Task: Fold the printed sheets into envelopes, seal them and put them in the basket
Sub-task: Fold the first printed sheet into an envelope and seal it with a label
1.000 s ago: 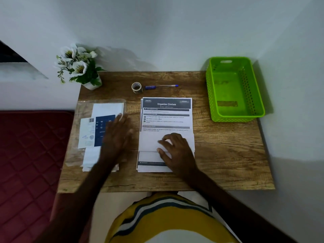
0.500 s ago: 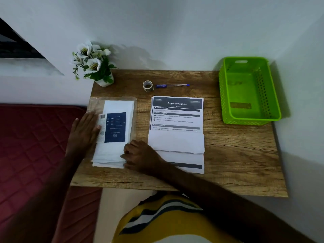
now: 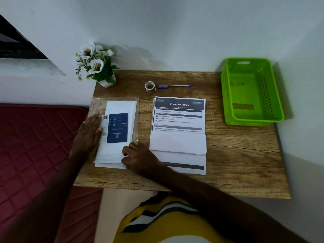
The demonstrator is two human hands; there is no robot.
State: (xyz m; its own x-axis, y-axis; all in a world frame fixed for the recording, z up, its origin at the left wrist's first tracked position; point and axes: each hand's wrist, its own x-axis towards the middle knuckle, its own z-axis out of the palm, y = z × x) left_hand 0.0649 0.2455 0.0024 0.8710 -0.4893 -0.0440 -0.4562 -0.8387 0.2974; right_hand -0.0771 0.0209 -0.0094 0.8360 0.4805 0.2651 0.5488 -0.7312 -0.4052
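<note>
Change: a second ago the right hand [image 3: 140, 159] pressed on the folded sheet [image 3: 178, 142] while the left was moving toward the pack; now both hands are on the pack of envelopes [image 3: 119, 130], and the sheet lies untouched.
Left hand [image 3: 89, 135]: flat on the pack's 9 o'clock edge, fingers straight and together, pressing it to the table [image 3: 236, 158].
Right hand: at the pack's 5 o'clock corner, fingers curled, tips at the open end where white envelopes stick out of the clear wrapper; whether they already pinch one, I cannot tell.
Printed sheets [image 3: 178, 116]: stacked at the table's middle, headed "Organize Clothes"; the top one is folded up from its lower edge and rests apart from both hands.
Basket [image 3: 226, 95]: green, at 2 o'clock on the table, well apart from the hands, no envelope in it.
Tape [image 3: 150, 86] and pen [image 3: 174, 86]: at 12 o'clock, just beyond the sheets, side by side.
Flowers [image 3: 96, 64]: in a white pot at 10 o'clock.
Meaning: the folding of this sheet looks paused or finished, and the step in hand seems to be drawing out one envelope. Filling, sealing and dropping into the basket are all left.
</note>
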